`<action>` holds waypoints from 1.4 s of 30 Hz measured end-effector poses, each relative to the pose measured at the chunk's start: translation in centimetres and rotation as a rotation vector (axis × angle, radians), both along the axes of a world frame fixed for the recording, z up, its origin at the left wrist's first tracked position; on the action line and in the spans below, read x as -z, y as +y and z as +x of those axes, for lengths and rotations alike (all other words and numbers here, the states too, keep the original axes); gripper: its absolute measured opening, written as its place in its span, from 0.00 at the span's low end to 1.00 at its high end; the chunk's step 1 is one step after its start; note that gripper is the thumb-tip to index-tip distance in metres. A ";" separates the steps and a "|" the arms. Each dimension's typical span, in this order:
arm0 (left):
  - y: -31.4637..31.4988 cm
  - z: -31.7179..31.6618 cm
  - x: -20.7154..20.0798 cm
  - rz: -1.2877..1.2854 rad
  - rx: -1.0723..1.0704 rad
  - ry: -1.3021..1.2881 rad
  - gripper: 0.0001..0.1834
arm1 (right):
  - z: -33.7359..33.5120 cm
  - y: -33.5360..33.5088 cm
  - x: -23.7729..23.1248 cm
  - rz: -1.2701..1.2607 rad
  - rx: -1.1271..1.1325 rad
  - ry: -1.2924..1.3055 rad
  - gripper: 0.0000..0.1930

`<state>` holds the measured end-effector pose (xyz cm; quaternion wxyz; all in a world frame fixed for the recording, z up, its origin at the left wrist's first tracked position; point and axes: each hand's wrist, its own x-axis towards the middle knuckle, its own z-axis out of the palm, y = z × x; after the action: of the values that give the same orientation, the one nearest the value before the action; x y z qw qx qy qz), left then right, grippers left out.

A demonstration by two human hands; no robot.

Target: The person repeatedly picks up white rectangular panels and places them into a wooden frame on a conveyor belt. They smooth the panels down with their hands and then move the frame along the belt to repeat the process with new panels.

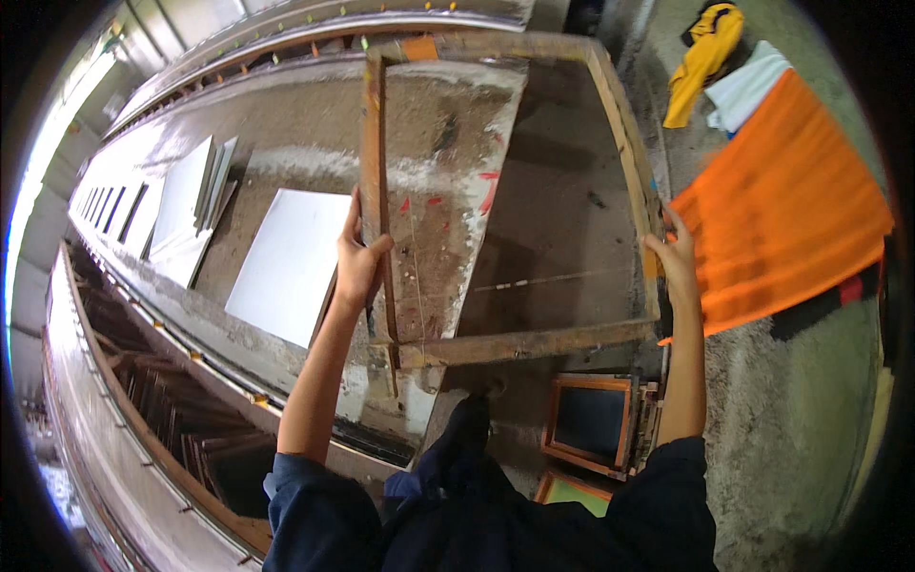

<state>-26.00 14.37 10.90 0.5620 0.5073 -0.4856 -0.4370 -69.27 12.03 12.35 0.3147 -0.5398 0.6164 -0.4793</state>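
A large, worn wooden frame is held up in front of me, and the table edge and floor show through its middle. My left hand grips the frame's left bar, with the thumb on the near face. On the opposite bar, my right hand is closed round the wood. Both arms reach forward, and the frame's near bar lies between my forearms. Whether a thin mesh spans the frame, I cannot tell. Beyond the left bar, a white board lies on the long, stained table.
More white boards lean along the table at left. Below, a shelf holds several dark frames. Small wooden-framed screens stand near my legs. An orange cloth hangs at right, with yellow and white cloths beyond.
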 end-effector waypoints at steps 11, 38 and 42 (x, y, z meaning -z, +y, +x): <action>-4.9 0.1 1.0 -0.162 -0.381 -0.283 0.47 | 3.6 -17.5 -0.4 -0.078 -0.296 -0.025 0.31; -38.5 -14.7 -6.4 -0.141 -0.823 -0.382 0.48 | -0.3 -67.0 -3.9 0.039 -0.769 -0.199 0.35; -41.5 -15.5 -8.0 -0.117 -0.947 -0.389 0.48 | 2.6 -72.9 -5.0 -0.052 -0.810 -0.102 0.33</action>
<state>-41.48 -27.14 18.95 0.6249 0.7113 -0.3218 -0.0043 -66.68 -60.84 17.37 0.4944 -0.7222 0.3252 -0.3582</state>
